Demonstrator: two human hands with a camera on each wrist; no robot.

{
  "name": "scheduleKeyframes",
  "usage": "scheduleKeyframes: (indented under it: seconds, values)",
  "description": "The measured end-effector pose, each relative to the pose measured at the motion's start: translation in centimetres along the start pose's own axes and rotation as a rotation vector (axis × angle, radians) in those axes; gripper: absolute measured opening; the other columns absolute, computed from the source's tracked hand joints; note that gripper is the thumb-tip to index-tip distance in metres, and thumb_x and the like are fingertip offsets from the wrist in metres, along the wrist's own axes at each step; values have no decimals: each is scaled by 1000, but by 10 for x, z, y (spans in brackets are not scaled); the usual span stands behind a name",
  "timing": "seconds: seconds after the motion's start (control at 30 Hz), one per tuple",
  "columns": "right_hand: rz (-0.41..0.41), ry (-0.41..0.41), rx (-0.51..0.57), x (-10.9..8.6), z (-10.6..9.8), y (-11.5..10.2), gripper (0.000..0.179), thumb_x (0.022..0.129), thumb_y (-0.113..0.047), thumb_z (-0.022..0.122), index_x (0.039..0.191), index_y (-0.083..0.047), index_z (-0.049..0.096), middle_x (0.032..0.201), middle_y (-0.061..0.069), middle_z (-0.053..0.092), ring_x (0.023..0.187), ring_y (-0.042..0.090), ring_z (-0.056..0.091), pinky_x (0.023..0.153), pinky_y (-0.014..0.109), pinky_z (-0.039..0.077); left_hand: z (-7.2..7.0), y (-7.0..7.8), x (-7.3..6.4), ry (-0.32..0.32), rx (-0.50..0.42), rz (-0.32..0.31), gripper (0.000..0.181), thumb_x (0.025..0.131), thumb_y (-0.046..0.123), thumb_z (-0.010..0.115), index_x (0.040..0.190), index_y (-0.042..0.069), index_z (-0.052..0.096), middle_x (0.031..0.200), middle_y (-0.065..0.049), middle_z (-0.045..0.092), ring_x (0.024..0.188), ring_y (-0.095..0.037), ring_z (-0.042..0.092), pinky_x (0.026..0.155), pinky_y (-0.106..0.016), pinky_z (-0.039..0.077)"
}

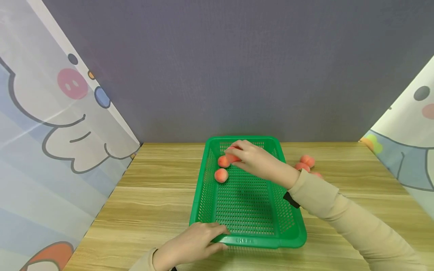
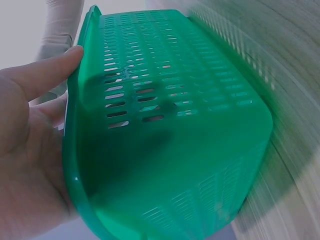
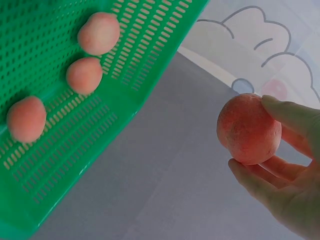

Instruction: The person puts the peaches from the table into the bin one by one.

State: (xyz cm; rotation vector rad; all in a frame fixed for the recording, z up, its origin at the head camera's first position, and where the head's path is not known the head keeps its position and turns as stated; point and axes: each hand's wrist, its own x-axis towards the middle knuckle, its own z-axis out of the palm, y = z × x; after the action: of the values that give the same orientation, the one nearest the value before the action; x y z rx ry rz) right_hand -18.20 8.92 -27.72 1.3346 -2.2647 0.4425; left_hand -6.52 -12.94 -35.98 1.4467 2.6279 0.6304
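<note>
A green plastic basket (image 1: 242, 241) with slotted walls stands on the wooden table. My left hand (image 1: 194, 242) grips its near rim at the left corner, fingers over the edge and thumb outside; the left wrist view shows the thumb against the rim (image 2: 73, 125). Over the far part of the basket, my right hand (image 1: 252, 160) holds a peach (image 3: 249, 129) between thumb and fingers. Inside the basket lie three peaches: one (image 3: 98, 33), a second (image 3: 84, 76) and a third (image 3: 26, 119). From the head, the right hand hides one of these.
More peaches (image 1: 307, 161) lie on the table (image 1: 162, 203) right of the basket, partly behind my right forearm. A grey wall (image 1: 251, 75) rises at the table's back edge. Cartoon-printed panels (image 1: 44, 124) stand at both sides.
</note>
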Motion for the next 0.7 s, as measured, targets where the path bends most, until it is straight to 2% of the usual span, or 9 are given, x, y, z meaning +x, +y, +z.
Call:
scheduleKeyframes:
  seconds: [0.2,0.4,0.7]
  values:
    - [57,-58,64,6,7,-7,33,74,-4,70,106,-3,61,103,10,57,94,23,54,75,29,47,0,0,0,-2,1,-1,22,88,31,53,100,13,57,95,5,62,78,1,57,62,-7,40]
    - [67,-82,80,7,16,-12,33,75,-6,69,107,-2,61,102,9,57,92,20,54,75,26,47,0,0,0,-1,3,2,22,88,31,52,100,13,57,95,6,62,77,1,57,63,-7,40]
    - [155,-171,137,10,31,-16,34,80,-12,65,113,-4,59,105,9,57,94,20,54,76,24,46,1,-2,0,14,9,19,21,88,29,53,100,13,57,95,5,62,76,2,57,63,-6,40]
